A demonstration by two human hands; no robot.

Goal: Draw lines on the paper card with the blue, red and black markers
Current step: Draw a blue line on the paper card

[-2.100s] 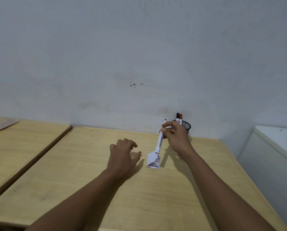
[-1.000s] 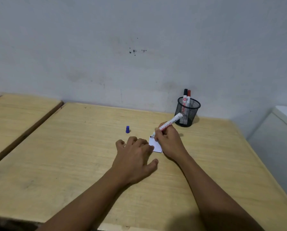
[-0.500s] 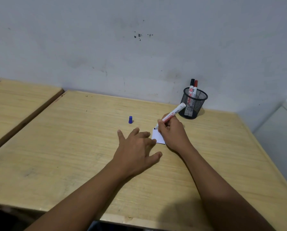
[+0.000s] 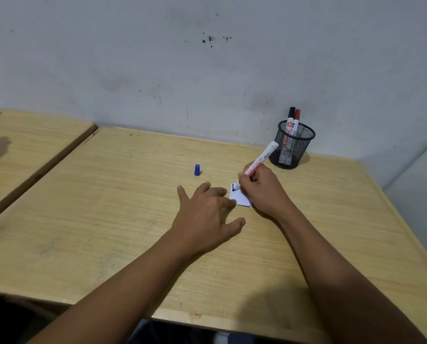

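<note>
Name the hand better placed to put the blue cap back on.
Left. The left hand lies flat at the paper card, nearer the blue cap; the right hand grips the blue marker, tip on the card.

wooden table (image 4: 108, 219), paper card (image 4: 241, 198), blue cap (image 4: 196, 170), mesh cup (image 4: 294, 150)

A grey wall (image 4: 207, 70), scuffed and bearing dark specks, is rising beyond the hands. A wooden table (image 4: 108, 219) is lying under them, a 2nd table (image 4: 28, 145) is sitting left, and a white cabinet (image 4: 421, 175) is standing right.
</note>
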